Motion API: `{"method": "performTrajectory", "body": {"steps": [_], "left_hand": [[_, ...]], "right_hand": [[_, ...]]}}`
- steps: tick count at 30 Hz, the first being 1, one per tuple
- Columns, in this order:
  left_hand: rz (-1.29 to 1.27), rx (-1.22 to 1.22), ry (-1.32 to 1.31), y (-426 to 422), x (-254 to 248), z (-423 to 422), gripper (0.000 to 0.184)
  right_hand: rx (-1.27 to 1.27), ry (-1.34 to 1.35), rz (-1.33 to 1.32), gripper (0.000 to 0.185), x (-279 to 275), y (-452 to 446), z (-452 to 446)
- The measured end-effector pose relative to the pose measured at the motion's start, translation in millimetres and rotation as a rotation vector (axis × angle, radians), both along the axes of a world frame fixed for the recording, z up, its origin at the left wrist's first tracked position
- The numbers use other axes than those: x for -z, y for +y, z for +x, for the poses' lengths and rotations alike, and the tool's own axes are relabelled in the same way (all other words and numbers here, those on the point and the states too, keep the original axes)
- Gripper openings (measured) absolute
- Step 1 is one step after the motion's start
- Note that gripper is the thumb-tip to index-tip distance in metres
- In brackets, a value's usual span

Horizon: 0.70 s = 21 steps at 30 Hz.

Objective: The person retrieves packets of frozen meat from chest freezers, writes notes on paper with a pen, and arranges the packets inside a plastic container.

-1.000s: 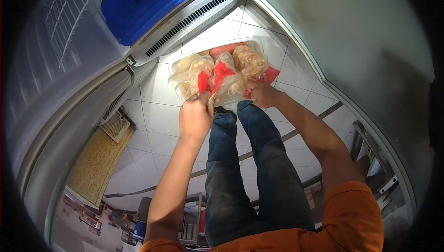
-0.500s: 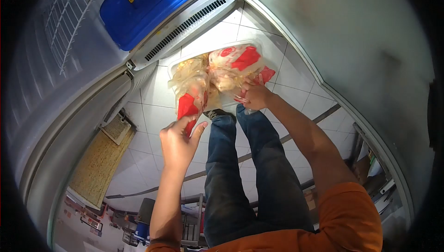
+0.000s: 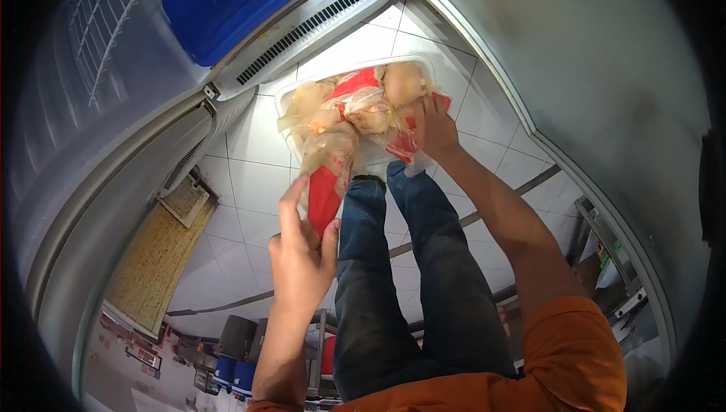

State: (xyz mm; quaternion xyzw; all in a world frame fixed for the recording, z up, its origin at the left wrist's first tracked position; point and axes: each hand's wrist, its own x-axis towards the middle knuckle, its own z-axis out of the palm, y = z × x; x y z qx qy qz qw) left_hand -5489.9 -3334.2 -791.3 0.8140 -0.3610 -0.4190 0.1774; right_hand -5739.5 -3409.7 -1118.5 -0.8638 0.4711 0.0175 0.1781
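Observation:
A shallow white tub (image 3: 286, 102) on the floor holds clear plastic bags with red print; pale, rounded pieces that look like raw poultry (image 3: 404, 83) show in it. My left hand (image 3: 299, 257) is around the red end of one plastic bag (image 3: 325, 196), which hangs over the tub's near edge. Its thumb and index finger lie on either side of the red plastic. At the tub's right side my right hand (image 3: 437, 130) grips another red-printed bag (image 3: 402, 139), its fingertips near the rim. What lies under its palm is hidden.
A blue bin with a yellow handle (image 3: 257, 3) stands inside an open cabinet, beside a white wire rack (image 3: 113, 26). Open doors (image 3: 575, 56) flank me on both sides. My legs (image 3: 370, 261) stand close to the tub on the tiled floor (image 3: 257, 185).
My right hand has moved up along the tub's right side. The upper bag has shifted, uncovering a pale rounded piece. My left hand is slightly lower and its fingers are wider apart.

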Motion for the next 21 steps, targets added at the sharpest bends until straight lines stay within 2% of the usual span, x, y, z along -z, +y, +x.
{"method": "performTrajectory", "body": {"steps": [1, 4, 5, 8, 9, 11, 14, 17, 21], "left_hand": [[0.054, 0.046, 0.012, -1.5, 0.2, -0.2, 0.079], [0.13, 0.145, -0.044, -24.0, 3.3, -9.5, 0.077], [0.115, 0.165, -0.096, -28.2, 9.2, -11.4, 0.057], [0.165, 0.304, -0.167, -45.3, 21.7, -11.2, 0.029], [0.148, 0.277, -0.158, -50.6, 20.6, -15.0, 0.015], [0.086, 0.294, -0.118, -50.9, 21.3, -21.0, 0.013], [-0.057, 0.311, -0.04, -51.6, 28.9, -26.5, 0.01], [-0.108, 0.378, 0.086, -61.3, 37.7, -27.7, 0.01], [-0.172, 0.468, 0.209, -80.6, 88.1, -34.4, 0.01]], "right_hand": [[-0.067, 0.118, -0.056, 0.029, 4.4, -0.8, -6.1], [-0.212, 0.387, 0.039, 0.022, 28.3, -9.0, -4.8], [-0.246, 0.463, 0.112, 0.02, 33.9, -14.6, -3.3], [-0.278, 0.399, 0.376, 0.017, 20.1, -41.6, 12.0], [-0.289, 0.332, 0.388, 0.016, 10.4, -47.2, 15.1], [-0.313, 0.205, 0.41, 0.015, -12.0, -57.8, 15.2], [-0.368, -0.034, 0.582, 0.014, -63.2, -51.1, -4.2], [-0.394, -0.086, 0.66, 0.012, -98.7, -17.0, -21.6], [-0.353, -0.022, 0.663, 0.014, -94.9, 30.3, -36.7]]}}
